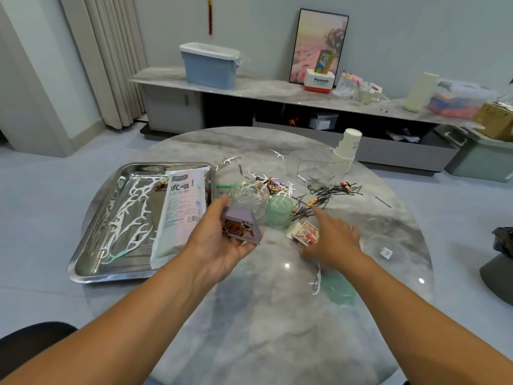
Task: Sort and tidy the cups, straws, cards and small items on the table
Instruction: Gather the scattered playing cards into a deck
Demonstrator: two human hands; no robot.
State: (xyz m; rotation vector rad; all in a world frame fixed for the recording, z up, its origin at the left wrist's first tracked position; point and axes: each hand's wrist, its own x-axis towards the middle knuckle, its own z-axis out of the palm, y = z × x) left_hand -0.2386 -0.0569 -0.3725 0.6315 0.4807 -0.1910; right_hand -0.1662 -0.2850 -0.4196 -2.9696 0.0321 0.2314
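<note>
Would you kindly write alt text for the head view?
A left hand holds a purple card box over a round marble table, while the right hand reaches toward loose cards. A steel tray holds a straw packet.

Round marble table (266, 315) carries a steel tray (91, 232), stacked paper cups (347, 151), a green cup (279, 211), scattered hairpins (330, 190)

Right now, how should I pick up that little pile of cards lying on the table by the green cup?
Pinch the small stack of picture cards by its two long edges, coming straight down from above. It lies flat on the round marble table, so only the thin sides offer a grip. The right hand already hovers beside it, fingers spread.
</note>
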